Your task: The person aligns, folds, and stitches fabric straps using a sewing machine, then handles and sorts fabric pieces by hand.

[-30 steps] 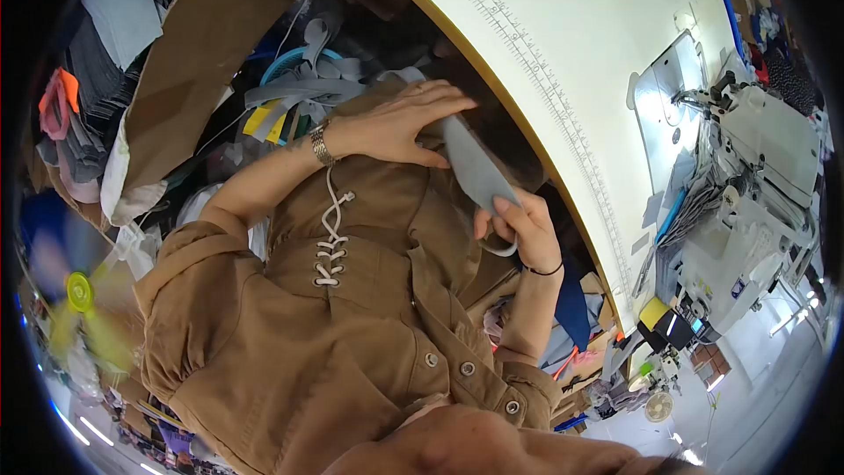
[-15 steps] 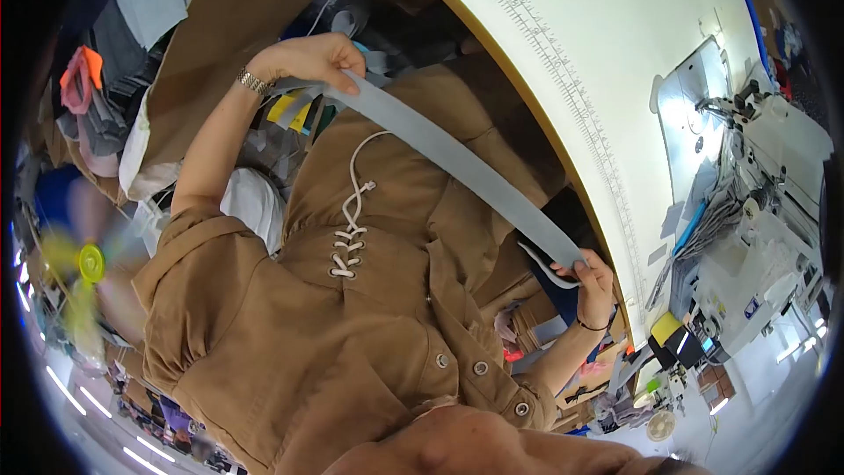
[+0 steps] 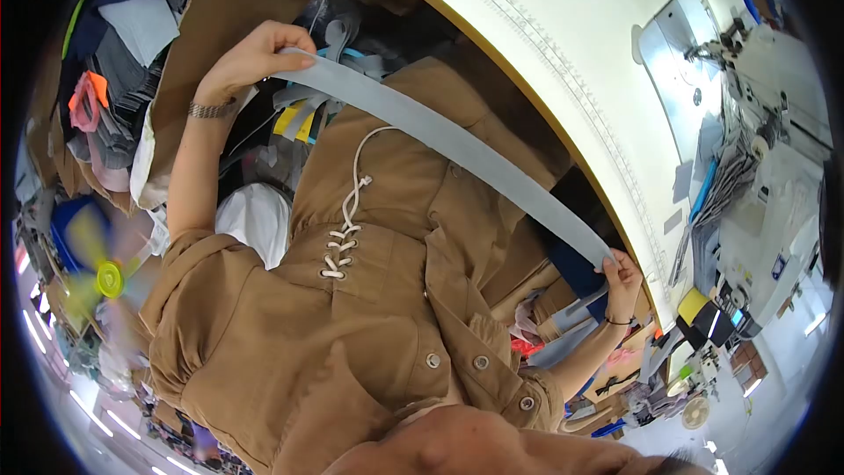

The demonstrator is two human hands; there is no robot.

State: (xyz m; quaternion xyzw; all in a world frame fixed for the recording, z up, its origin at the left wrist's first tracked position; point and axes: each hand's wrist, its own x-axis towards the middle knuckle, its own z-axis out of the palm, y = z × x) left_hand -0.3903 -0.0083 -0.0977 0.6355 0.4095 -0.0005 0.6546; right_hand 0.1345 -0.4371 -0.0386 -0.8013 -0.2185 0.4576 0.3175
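A flat grey fabric strip [image 3: 457, 145] is stretched slantwise across my lap, in front of my brown clothing. My left hand [image 3: 264, 53], with a metal watch band at the wrist, pinches its upper left part between thumb and fingers. At the lower right my right hand [image 3: 621, 280], wearing a thin dark wristband, pinches the strip beside the table edge. A narrow grey length shows below the right hand; whether it belongs to the same strip I cannot tell.
The white table [image 3: 536, 88] with printed ruler marks curves along the right, carrying a sewing machine [image 3: 774, 132] and folded grey fabric pieces [image 3: 708, 180]. At left stand a cardboard box [image 3: 198, 62], stacked fabrics [image 3: 123, 79] and a spinning fan [image 3: 110, 278]. Grey scraps lie beyond my left hand.
My left hand has moved left and slightly up, and my right hand a little right. The strip between them spans a longer distance. The whole view has also shifted slightly.
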